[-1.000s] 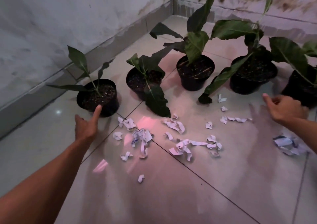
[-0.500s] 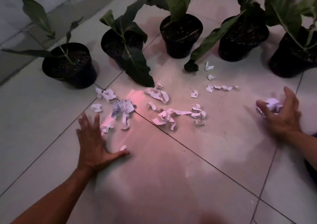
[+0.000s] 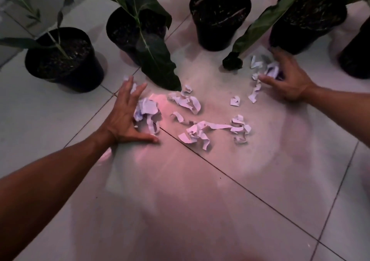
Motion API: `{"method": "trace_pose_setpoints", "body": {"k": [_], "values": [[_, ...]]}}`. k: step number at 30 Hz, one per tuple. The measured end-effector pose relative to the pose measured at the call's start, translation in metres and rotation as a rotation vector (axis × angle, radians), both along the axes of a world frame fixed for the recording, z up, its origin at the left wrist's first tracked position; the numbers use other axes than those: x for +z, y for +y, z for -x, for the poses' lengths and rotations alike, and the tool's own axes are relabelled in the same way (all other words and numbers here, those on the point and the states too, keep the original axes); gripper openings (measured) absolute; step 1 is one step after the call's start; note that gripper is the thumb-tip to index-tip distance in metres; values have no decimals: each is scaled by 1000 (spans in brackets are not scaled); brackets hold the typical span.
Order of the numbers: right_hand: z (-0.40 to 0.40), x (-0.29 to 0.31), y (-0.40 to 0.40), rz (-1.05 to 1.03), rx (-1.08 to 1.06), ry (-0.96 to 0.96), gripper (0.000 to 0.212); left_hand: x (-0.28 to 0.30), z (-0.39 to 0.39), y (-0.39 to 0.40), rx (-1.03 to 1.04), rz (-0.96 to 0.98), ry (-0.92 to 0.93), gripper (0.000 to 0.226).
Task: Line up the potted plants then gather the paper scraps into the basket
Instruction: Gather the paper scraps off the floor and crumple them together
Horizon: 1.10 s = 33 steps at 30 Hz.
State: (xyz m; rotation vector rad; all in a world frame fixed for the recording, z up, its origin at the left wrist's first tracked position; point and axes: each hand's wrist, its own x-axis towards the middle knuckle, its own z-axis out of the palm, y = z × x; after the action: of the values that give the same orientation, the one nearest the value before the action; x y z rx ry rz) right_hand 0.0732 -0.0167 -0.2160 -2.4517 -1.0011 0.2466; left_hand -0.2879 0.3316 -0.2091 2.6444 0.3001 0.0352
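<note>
Several black potted plants stand in a row across the far floor: one at the left, one beside it, one in the middle, one toward the right. White paper scraps lie scattered on the tiles in front of them. My left hand lies flat on the floor, fingers spread, pressed against a crumpled bunch of scraps. My right hand curls over a small pile of scraps near the right pots. No basket is in view.
A fifth dark pot is cut off at the right edge. A long drooping leaf reaches the floor between the hands. A grey skirting strip runs behind the left pot. Pale floor tiles stretch toward me.
The view has tilted down and closer to the floor. My left hand slid forward onto the left scraps, bunching them. My right hand moved forward and left with its scraps to the pots.
</note>
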Motion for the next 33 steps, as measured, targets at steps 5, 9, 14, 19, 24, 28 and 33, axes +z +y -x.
{"method": "trace_pose_setpoints", "body": {"k": [5, 9, 14, 19, 24, 28, 33], "values": [[5, 4, 50, 58, 299, -11, 104, -4, -33, -7, -79, -30, 32, 141], [55, 8, 76, 19, 468, -33, 89, 0, -44, -28, -152, -16, -1, 134], [115, 11, 89, 125, 693, 55, 102, -1, -39, -81, -260, -5, -65, 130], [158, 18, 55, 121, 766, 112, 105, -7, -19, -116, -268, 57, -175, 120], [150, 40, 28, 142, 692, 75, 106, -4, -2, -122, -267, 28, -178, 130], [130, 54, -5, 108, 479, 144, 124, -1, 15, -99, -218, -26, -93, 144], [160, 35, -44, 148, 454, 155, 152, 1, 19, -89, -194, -37, 52, 152]]}}
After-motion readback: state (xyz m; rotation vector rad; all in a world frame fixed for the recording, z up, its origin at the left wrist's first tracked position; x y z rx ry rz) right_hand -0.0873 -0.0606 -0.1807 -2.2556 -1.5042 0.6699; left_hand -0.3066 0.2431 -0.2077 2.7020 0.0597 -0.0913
